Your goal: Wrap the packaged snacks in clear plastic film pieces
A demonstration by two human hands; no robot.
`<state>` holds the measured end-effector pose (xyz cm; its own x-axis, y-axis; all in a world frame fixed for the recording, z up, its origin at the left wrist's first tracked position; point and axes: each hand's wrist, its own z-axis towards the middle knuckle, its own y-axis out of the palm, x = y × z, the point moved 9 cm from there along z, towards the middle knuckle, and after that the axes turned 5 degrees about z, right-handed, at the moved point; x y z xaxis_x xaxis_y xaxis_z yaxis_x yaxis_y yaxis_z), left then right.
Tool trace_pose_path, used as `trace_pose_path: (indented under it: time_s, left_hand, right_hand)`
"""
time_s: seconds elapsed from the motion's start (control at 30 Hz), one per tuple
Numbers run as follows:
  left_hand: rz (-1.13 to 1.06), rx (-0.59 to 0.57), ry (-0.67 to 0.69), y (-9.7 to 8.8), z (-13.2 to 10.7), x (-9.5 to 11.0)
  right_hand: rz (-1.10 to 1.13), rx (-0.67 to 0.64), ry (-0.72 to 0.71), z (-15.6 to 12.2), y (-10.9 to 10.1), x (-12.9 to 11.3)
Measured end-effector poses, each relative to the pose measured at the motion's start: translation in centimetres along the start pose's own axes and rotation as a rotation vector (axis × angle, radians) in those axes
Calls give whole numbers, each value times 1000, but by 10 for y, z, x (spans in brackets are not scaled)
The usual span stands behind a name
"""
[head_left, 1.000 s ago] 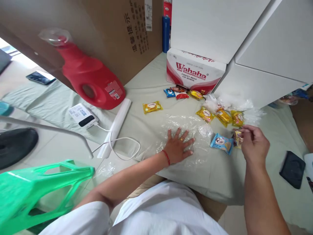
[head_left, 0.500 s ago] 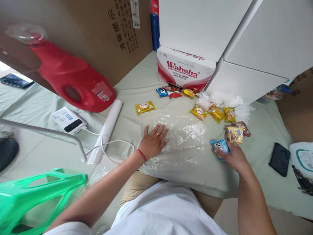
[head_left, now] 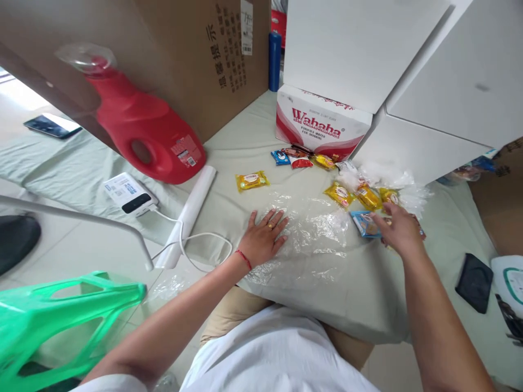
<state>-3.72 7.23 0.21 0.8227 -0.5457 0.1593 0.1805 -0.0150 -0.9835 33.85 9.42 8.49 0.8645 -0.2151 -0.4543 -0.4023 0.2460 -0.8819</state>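
My left hand (head_left: 265, 237) lies flat with its fingers spread, pressing on a crumpled clear plastic sheet (head_left: 312, 234). Over on the right, my right hand (head_left: 402, 231) hovers with fingers apart above a small group of snack packets. Its thumb side is at the edge of a light-blue snack packet (head_left: 365, 224), which rests on the cloth. A brown packet (head_left: 420, 227) is partly covered by this hand, and a yellowish packet below it is almost hidden. Behind are yellow snack packets (head_left: 340, 194), and a single yellow packet (head_left: 252, 181) lies beyond my left hand.
A Wahaha carton (head_left: 322, 122) stands at the back, with several small snacks along its base. Crumpled plastic bags (head_left: 384, 177) lie beside them. Leftward are a red detergent bottle (head_left: 155, 136), a plastic roll (head_left: 190, 215) and a cabled power bank (head_left: 131, 193). A black phone (head_left: 474, 283) lies right.
My right hand has carried the light-blue packet up to the other snacks and let go of it there. The left hand stays on the plastic sheet. The view has shifted slightly.
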Motion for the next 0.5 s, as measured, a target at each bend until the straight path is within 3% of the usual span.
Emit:
trace_pose_path:
  time_s: [0.07,0.13,0.33,0.4,0.5]
  left_hand:
    - [-9,8,1,-1,0,0]
    - [-18,7,1,-1,0,0]
    - [-30,-19,-6,-1,-2,-3]
    - [-29,-22,-9,-1,-3,-3]
    - [-32,-26,-21,-1,-3,-4]
  right_hand:
    - [-7,20,-90,26,-5,-27]
    - [-34,-24,-198,56,5,-65]
    - [-174,-189,-494,140,99,-194]
    - [-137,-178,-467,166,128,-224]
    - [-90,-258,-306,198,173,-247]
